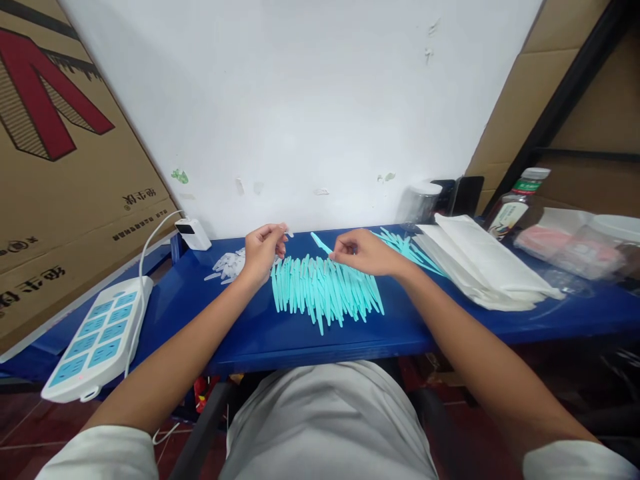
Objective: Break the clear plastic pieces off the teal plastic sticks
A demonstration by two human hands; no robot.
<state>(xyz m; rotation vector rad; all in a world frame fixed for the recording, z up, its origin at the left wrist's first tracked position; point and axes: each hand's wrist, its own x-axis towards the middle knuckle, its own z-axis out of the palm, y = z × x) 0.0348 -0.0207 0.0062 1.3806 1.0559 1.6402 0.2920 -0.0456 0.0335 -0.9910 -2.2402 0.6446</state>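
My right hand pinches a slim turquoise stick, which looks like an eyebrow razor, its free end pointing up and left. Between the thumb and fingers of my left hand is a small translucent cap. The two hands are apart, above the back of the table. Below them lies a dense row of turquoise razors, mostly side by side. Beside my left hand is a loose heap of translucent caps. More turquoise razors lie scattered beyond my right wrist.
The blue table meets a white wall. A power strip and a white plugged-in device are on the left. White paper sleeves, a clear jar, a bottle and plastic tubs stand at the right.
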